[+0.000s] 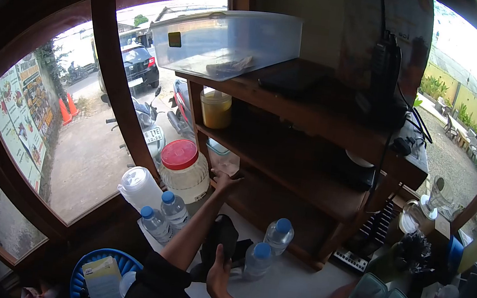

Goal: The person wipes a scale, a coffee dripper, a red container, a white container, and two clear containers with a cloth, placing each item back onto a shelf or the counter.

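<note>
My left hand [225,182] reaches into the lower part of the wooden shelf, thumb and fingers spread. Its fingertips are right at a clear plastic container [224,160] with something pale pink inside. Just left of it stands a large ribbed jar [187,181] with a red lid. Lower down, my right hand [219,273] is closed with its thumb up along a dark, rounded object [222,235]; its kind I cannot tell. Two water bottles with blue caps [258,262] are to the right of that hand, and two more [162,226] stand left of my left forearm.
The wooden shelf [285,155] holds a large clear bin [227,43] on top and a yellow-filled jar [215,109] below. A white plastic-wrapped roll [140,184] stands by the window. A blue basket [81,269] is at lower left, green-rimmed containers [368,295] at lower right.
</note>
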Motion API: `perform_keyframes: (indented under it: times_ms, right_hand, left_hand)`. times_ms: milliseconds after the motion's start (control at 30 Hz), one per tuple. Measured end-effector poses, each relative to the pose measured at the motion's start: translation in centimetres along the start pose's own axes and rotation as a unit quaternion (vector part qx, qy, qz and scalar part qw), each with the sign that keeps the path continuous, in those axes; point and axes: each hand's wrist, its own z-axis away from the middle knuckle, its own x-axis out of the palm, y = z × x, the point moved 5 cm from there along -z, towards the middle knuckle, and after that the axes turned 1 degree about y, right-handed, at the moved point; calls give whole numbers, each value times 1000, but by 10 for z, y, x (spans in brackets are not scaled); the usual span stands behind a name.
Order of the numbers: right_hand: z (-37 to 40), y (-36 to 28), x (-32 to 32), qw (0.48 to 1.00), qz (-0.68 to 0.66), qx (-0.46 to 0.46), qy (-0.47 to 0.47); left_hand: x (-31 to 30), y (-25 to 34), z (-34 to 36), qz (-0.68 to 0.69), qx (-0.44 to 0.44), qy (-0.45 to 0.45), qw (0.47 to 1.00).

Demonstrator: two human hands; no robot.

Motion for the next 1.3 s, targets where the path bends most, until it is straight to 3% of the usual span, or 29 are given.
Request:
perform_keyframes:
  times_ms: [100, 167, 200, 267, 433, 567, 667, 767, 833, 867, 933, 967, 1033, 1067, 1167, 1233, 1300]
  right_hand:
    - [16, -12, 1, 997, -28, -69, -36]
    - [26, -18, 1, 991, -52, -108, -57]
    - [40, -37, -1, 984, -28, -175, -32]
    - [45, -38, -8, 979, -31, -186, -75]
    - [70, -59, -35, 966, -21, -228, -117]
    - [93, -89, -79, 961, 23, -273, -39]
    - [117, -121, -114, 925, 47, -375, 38]
    - [132, -146, -156, 871, 166, -451, 96]
    - [145, -163, -185, 868, 159, -453, 125]
    - [152, -169, -200, 889, 133, -418, 130]
    - [160, -171, -238, 885, 139, -399, 194]
    - [164, -174, -256, 875, 168, -390, 232]
    - [169, -180, -292, 845, 235, -371, 305]
    - [169, -182, -309, 824, 272, -362, 340]
    - [172, -178, -355, 583, 485, -347, 551]
    - [168, -175, -384, 616, 491, -274, 552]
    - [161, -165, -408, 622, 516, -211, 550]
  left_hand:
    - [-50, 78, 92, 3, -16, -263, 965]
    - [-53, 81, 107, -28, 86, -252, 963]
    - [-63, 89, 113, -101, 102, -279, 950]
    - [-85, 112, 146, -223, 161, -288, 917]
    - [-136, 161, 258, -131, 211, -397, 883]
    - [-150, 181, 319, -83, 219, -481, 845]
    - [-133, 190, 348, -36, 270, -512, 815]
    - [-95, 193, 363, 15, 284, -545, 789]
    - [-59, 195, 366, 56, 296, -543, 784]
    - [-38, 194, 366, 63, 282, -569, 769]
    - [-3, 192, 369, 17, 365, -540, 758]
    - [14, 190, 372, -5, 405, -522, 750]
    - [58, 179, 379, -84, 382, -560, 731]
    - [80, 171, 383, -65, 420, -541, 726]
    - [135, 152, 404, -26, 462, -519, 719]
    - [162, 148, 415, -58, 588, -418, 690]
    - [174, 151, 418, 19, 558, -451, 697]
